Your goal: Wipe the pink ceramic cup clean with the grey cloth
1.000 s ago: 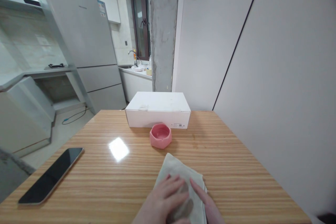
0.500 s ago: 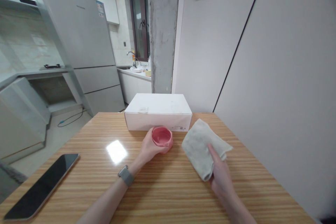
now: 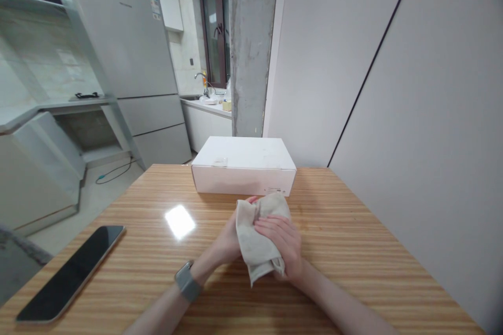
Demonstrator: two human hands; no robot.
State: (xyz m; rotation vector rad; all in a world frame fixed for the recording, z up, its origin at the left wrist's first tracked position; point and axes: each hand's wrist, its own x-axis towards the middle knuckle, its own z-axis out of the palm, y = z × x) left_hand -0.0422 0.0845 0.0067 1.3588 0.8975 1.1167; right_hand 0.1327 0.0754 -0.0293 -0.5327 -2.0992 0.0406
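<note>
Beige-grey cloth, clasped from above by the right hand; left hand meets its left edge, grip hidden, can't tell. White box just beyond both. Best: left steady, right pressing evenly, cloth kept bunched.

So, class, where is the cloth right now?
In the head view, the cloth is below centre, in front of the white box, under the right hand, with the left hand at its left.
</note>
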